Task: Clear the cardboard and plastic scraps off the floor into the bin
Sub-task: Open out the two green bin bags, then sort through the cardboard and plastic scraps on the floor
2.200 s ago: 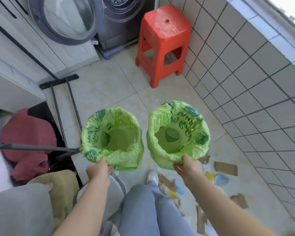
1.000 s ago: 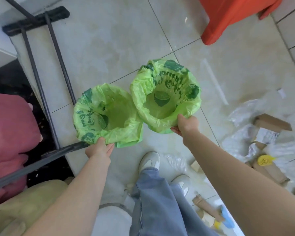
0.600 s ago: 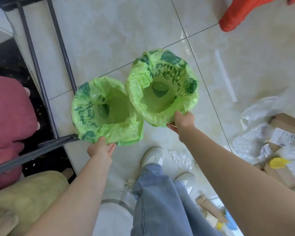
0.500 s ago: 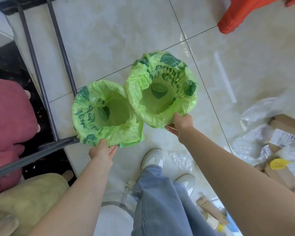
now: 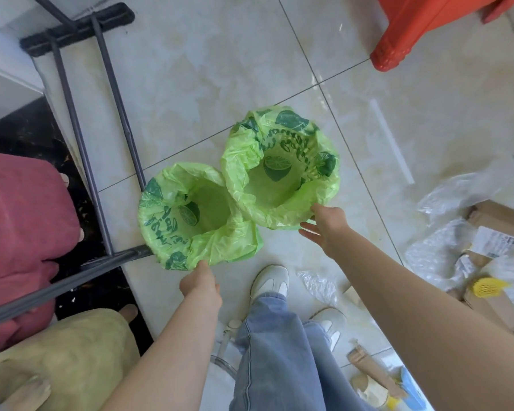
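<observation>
Two small bins lined with green printed bags stand side by side on the tiled floor: the left bin (image 5: 190, 215) and the right bin (image 5: 279, 170). My left hand (image 5: 201, 283) sits at the near rim of the left bin, fingertips just touching the bag; its grip is hidden. My right hand (image 5: 324, 225) is at the right bin's near rim, fingers spread. Scraps lie at the right: clear plastic (image 5: 318, 284), crumpled plastic wrap (image 5: 439, 256), cardboard boxes (image 5: 493, 221), a cardboard strip (image 5: 368, 369).
A red plastic stool (image 5: 422, 28) stands at the top right. A dark metal rack frame (image 5: 101, 143) runs along the left, touching the left bin. Red cloth (image 5: 21, 226) and yellow-green cloth (image 5: 66, 351) lie at the left. My jeans leg and white shoes (image 5: 269, 281) are just below the bins.
Both bins came down and now rest on the floor. My right hand's fingers have spread apart at the rim, and my left hand has slid back to the rim's edge.
</observation>
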Demonstrator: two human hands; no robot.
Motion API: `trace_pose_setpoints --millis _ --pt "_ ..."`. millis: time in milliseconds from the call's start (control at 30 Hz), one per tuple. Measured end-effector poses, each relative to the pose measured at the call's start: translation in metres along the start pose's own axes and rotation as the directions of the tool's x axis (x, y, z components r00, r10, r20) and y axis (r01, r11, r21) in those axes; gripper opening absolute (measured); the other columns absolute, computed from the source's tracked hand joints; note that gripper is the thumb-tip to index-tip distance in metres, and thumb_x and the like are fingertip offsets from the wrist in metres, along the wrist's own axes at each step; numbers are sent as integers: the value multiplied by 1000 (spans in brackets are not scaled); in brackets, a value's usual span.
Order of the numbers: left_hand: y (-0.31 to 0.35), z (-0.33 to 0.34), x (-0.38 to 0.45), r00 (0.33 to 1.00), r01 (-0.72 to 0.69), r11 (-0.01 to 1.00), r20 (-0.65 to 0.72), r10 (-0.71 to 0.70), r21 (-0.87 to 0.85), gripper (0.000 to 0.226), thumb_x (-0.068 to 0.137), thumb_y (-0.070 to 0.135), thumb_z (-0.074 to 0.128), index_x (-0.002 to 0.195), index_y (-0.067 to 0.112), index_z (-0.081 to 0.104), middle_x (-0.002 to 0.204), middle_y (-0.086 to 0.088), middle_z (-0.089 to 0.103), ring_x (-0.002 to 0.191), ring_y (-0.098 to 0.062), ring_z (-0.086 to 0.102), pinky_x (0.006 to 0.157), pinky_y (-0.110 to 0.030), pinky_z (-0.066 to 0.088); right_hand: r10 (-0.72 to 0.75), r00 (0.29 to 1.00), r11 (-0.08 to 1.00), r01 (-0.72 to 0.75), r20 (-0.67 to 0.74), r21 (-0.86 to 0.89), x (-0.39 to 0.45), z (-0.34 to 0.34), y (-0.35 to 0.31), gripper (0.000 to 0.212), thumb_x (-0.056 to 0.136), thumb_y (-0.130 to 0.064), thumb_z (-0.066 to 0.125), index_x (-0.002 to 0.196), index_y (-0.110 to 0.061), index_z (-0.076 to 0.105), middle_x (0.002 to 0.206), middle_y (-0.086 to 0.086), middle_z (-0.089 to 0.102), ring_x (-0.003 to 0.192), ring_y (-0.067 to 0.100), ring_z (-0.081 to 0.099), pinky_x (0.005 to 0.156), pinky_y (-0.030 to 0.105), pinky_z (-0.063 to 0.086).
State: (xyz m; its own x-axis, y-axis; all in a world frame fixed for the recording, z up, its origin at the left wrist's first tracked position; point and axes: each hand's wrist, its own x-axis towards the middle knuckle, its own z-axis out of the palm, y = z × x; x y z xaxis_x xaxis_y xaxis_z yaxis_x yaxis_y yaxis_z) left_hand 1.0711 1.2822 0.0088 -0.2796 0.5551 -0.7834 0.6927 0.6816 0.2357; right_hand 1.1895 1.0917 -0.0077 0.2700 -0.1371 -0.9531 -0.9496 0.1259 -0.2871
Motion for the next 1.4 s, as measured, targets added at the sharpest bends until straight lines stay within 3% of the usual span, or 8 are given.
trace_pose_setpoints --millis 100,200,433,633,767,900,1067,1400 --pt "4 -9 -8 946 -167 939 -221 239 301 46 90 18 57 128 -3 42 125 -23 55 115 -44 53 94 -50 47 0 999 1000 0 -39 -5 -6 -20 -1 17 96 -13 45 108 -2 51 115 12 54 105 30 61 76 37 57" --pt "14 -11 -26 853 -385 831 -190 487 400 44 91 14 58 129 -4 42 131 -25 53 122 -42 49 97 -49 42 -9 998 999 12 -63 34 -18 -47 -4 24 95 -12 45 113 0 52 113 13 54 98 28 59 79 39 57" --pt "5 25 -101 672 -708 575 139 728 410 15 89 6 54 104 5 55 120 -15 63 110 -36 59 93 -40 45 -40 988 988 61 -151 139 -62 -135 7 15 93 -10 42 104 -6 53 104 11 56 96 26 59 86 39 55" --pt "-47 88 -158 441 -883 272 478 759 383 27 87 4 55 114 0 58 102 -14 67 99 -31 61 83 -31 41 -59 961 976 112 -270 185 -66 -212 55 17 93 -8 41 82 -10 54 90 10 55 85 25 55 86 44 53" --pt "-86 138 -162 238 -966 70 747 620 249 21 86 4 55 107 5 60 81 1 58 82 -24 58 76 -27 43 -38 937 976 109 -348 187 -34 -252 95 20 90 -11 41 103 -7 57 93 13 58 78 26 55 78 42 54" --pt "-126 189 -139 29 -962 -259 975 221 87 15 87 7 55 99 15 59 77 7 57 71 -15 55 59 -16 41 -28 914 983 98 -406 153 7 -278 140 32 86 -17 46 117 -16 52 109 11 61 86 27 61 86 45 54" --pt "-168 237 -100 18 -887 -460 991 -134 -46 15 85 13 56 99 17 61 84 8 60 79 -19 59 72 -30 50 -31 890 987 98 -455 126 51 -290 182 36 89 -12 46 124 -12 52 115 11 59 101 29 58 85 40 52" --pt "-235 313 -73 -20 -810 -532 919 -393 -245 17 84 15 57 101 17 60 87 5 61 72 -14 55 63 -24 47 -176 792 980 200 -584 -24 137 -346 215 31 91 -9 47 121 -6 55 111 11 64 67 15 49 45 18 34"
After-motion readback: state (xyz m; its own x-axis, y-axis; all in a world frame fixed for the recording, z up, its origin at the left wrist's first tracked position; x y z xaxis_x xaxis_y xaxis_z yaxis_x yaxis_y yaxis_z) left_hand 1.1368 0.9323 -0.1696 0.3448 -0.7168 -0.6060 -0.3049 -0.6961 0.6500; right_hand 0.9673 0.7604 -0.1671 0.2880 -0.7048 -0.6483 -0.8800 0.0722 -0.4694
